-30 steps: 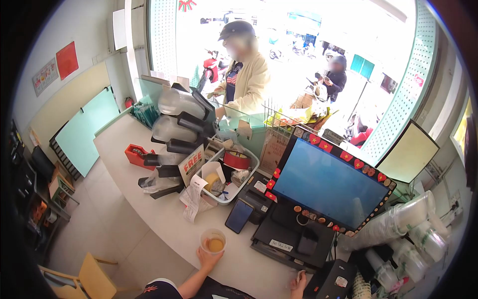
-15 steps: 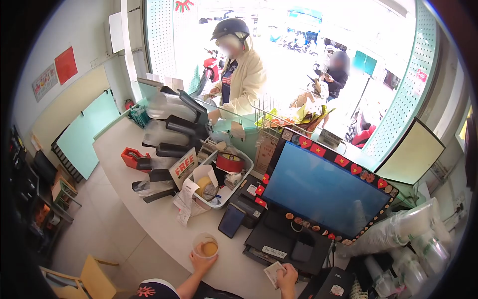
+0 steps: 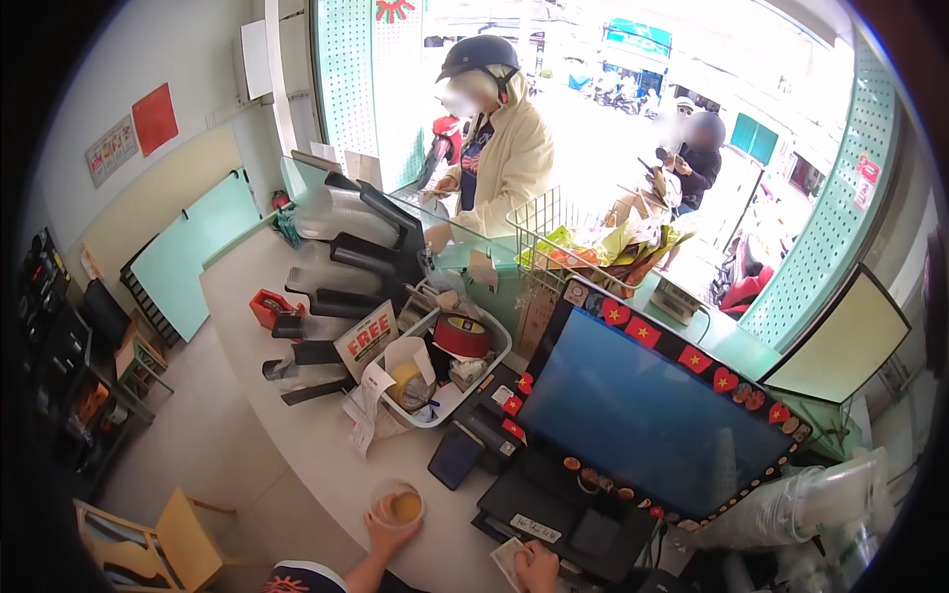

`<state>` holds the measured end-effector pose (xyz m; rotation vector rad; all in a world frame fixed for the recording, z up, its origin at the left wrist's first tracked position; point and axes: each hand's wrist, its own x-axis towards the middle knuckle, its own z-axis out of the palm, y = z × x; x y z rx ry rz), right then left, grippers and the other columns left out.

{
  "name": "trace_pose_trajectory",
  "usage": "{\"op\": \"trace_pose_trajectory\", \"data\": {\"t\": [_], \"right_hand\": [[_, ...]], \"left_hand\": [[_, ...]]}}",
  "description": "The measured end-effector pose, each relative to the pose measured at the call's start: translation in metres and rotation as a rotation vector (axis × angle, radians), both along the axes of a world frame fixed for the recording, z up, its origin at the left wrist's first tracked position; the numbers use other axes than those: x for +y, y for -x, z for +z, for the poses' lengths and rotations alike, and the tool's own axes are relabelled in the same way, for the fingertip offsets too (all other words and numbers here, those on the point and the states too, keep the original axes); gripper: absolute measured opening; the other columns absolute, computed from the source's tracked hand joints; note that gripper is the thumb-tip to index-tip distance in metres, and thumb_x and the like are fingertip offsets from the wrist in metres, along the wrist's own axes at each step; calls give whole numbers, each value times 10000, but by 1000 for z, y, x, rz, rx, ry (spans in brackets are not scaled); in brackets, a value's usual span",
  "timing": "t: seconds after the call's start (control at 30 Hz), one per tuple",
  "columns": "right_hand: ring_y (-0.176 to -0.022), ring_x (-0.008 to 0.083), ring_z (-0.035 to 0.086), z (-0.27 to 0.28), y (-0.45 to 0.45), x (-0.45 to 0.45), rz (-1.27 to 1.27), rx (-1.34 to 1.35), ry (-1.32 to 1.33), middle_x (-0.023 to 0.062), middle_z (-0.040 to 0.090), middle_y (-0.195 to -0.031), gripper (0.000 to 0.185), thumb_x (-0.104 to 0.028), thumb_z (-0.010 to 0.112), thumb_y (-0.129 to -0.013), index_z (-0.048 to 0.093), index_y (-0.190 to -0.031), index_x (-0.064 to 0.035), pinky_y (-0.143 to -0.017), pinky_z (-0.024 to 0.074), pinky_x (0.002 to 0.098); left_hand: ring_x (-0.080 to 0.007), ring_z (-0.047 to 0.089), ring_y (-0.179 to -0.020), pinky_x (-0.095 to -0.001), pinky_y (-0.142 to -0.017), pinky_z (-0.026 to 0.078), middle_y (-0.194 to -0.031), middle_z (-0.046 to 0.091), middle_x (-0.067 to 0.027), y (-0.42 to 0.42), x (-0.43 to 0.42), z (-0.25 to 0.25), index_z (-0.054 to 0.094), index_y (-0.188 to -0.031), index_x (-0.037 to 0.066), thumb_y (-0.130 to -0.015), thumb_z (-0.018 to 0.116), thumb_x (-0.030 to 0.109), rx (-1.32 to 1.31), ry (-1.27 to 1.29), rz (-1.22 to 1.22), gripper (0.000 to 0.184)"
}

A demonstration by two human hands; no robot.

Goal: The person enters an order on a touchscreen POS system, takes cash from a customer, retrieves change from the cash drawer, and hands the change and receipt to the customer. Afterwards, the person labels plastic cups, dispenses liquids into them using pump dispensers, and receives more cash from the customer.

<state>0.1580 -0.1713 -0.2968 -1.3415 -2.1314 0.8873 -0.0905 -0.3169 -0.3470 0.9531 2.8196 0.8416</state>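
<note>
Near the counter's front edge, my left hand point(image 3: 388, 531) is wrapped round a clear plastic cup point(image 3: 397, 506) with an orange-brown drink at its bottom. My right hand point(image 3: 539, 567) pinches a pale slip of paper, perhaps a banknote point(image 3: 510, 562), in front of the black cash drawer point(image 3: 563, 512). A phone point(image 3: 456, 456) leans by the small black printer point(image 3: 484, 427), beyond the cup. To the right of these stands the large monitor point(image 3: 652, 405), its frame covered with stickers.
A bin point(image 3: 466, 395) of tape and papers stands mid-counter beside lid holders point(image 3: 346, 277) and a red tape dispenser point(image 3: 269, 307). Stacked cups point(image 3: 791, 504) lie at the right. Beyond the glass, a helmeted person point(image 3: 504, 158) stands near a wire basket point(image 3: 554, 237). A chair point(image 3: 188, 539) is lower left.
My right hand has come up from the lower right with the paper slip and moved left. My left hand with the cup has shifted slightly left and down. The view has turned a little.
</note>
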Motion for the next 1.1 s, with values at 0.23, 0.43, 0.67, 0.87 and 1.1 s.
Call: {"op": "trace_pose_trajectory", "data": {"t": [0.23,0.43,0.67,0.87,1.1], "right_hand": [[-652,361,607,9,1,-2,-63,-5,52,181,616,-679,205,-230,551,-689,623,-764,-54,-604,485,422],[-669,375,603,27,4,-8,-74,-5,70,187,611,-674,228,-250,553,-693,623,-777,-49,-608,481,423],[-682,374,604,19,2,-16,-31,-11,21,190,609,-680,239,-268,568,-693,624,-778,-52,-612,484,422],[-671,354,608,40,2,0,-46,-55,-72,163,620,-689,159,-222,581,-731,626,-811,-92,-596,485,422],[-618,306,613,44,7,13,88,-67,-340,131,628,-697,79,-170,624,-752,622,-800,-107,-538,480,375]], "left_hand": [[-211,441,-1068,-412,-901,262,-1107,500,-51,3,-1,-5,434,-1173,115,-557,716,514,-26,-39,-1,787],[-221,437,-1063,-392,-902,272,-1107,515,-57,5,-3,-7,447,-1174,102,-565,710,520,7,-56,-27,784],[-262,421,-1069,-394,-906,276,-1123,517,-58,3,-1,-1,449,-1180,91,-584,692,528,26,-6,-16,778],[-265,417,-1058,-403,-901,279,-1125,512,-61,3,-2,2,439,-1187,92,-587,688,533,27,-38,-30,785],[-261,422,-1043,-402,-895,284,-1119,509,-53,5,-2,1,441,-1184,97,-584,689,540,25,-12,-34,786]]}}
